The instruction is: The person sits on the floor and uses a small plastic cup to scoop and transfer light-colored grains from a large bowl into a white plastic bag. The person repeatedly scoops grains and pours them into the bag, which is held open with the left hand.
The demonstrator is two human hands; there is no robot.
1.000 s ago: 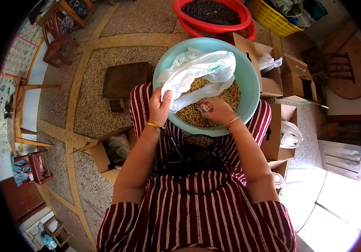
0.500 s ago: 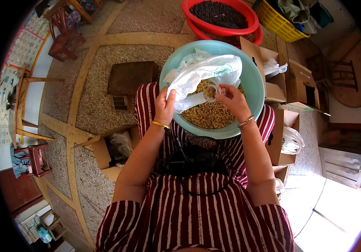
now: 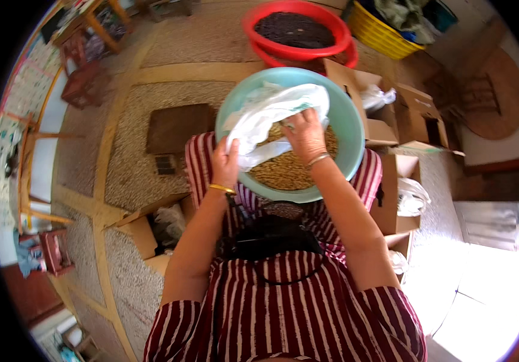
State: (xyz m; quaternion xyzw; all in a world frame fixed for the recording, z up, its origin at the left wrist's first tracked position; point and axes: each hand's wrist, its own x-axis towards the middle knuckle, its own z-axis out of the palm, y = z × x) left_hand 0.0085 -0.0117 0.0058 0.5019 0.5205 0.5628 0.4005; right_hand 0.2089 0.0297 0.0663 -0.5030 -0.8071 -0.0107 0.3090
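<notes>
Now: teal basin [image 3: 347, 130] rests on lap, grain [image 3: 289, 169] inside. White plastic bag [image 3: 265, 117] lies over grain. Left hand [image 3: 226, 163] closed on bag edge at near rim; right hand [image 3: 304, 134] pinches bag mouth. Better keep mouth low, above basin middle, so grain cannot spill over rim.

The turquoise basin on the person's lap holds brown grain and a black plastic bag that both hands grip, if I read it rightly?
Not quite: the plastic bag is white, not black, as the head view shows. The rest stands: the turquoise basin rests on the lap with brown grain in it, and the left hand and right hand both grip the bag.
</notes>
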